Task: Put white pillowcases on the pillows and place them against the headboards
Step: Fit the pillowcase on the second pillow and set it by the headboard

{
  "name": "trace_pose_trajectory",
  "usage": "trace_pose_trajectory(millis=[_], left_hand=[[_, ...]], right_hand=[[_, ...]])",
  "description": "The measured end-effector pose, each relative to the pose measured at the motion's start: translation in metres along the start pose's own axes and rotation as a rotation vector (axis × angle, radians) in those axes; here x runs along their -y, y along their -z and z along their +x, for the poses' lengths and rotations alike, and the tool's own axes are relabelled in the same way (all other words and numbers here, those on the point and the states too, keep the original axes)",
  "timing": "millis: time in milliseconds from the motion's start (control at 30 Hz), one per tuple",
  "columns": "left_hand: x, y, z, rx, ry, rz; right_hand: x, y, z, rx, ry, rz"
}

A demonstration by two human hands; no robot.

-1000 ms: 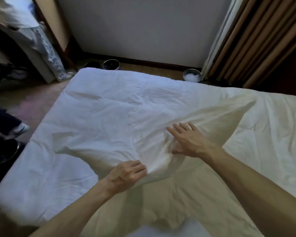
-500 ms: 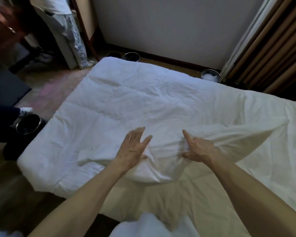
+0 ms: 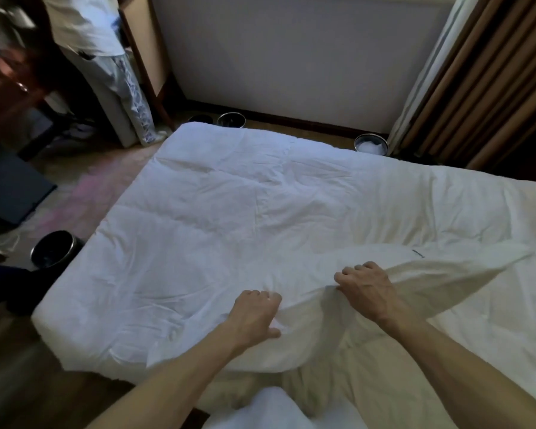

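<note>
A white pillow (image 3: 440,283) in its pillowcase lies across the near right part of the bed (image 3: 229,205), with a small dark label near its upper edge. My left hand (image 3: 256,315) grips a fold of the pillowcase at the pillow's left end, fingers curled into the cloth. My right hand (image 3: 365,287) grips the fabric a little to the right, knuckles up. Both forearms reach in from the bottom of the view. No headboard is in sight.
A black bin (image 3: 54,249) stands on the floor by the bed's left side. Two more bins (image 3: 231,119) sit beyond the far edge and a bin with white contents (image 3: 371,144) by the brown curtain (image 3: 477,82). A person (image 3: 106,57) stands at far left.
Both hands went from lying open on the pillow to gripping its cloth. The view has swung, so the bed's left edge and floor show more.
</note>
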State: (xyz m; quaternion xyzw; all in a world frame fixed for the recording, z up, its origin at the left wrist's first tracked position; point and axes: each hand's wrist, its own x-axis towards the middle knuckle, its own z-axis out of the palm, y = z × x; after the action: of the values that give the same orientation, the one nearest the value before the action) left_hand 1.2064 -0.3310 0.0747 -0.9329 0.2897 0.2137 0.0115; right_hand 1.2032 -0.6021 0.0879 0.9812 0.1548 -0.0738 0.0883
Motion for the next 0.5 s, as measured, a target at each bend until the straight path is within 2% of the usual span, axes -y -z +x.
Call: trace_pose_trajectory(millis=[100,267,367,500], left_hand=[[0.007,0.025,0.004,-0.179,0.004,0.145],[0.028,0.084,0.007,-0.496,-0.050,0.102],[0.023,0.110,0.002,-0.618,-0.136,0.136],[0.013,0.131,0.000,-0.707,-0.188,0.056]], right_hand=[[-0.007,0.022,-0.002,-0.093,-0.088,0.066],[-0.024,0.061,-0.010,-0.278,-0.209,0.071],[-0.037,0.082,-0.021,-0.327,-0.233,0.037],[-0.052,0.101,-0.038,-0.417,-0.228,0.013]])
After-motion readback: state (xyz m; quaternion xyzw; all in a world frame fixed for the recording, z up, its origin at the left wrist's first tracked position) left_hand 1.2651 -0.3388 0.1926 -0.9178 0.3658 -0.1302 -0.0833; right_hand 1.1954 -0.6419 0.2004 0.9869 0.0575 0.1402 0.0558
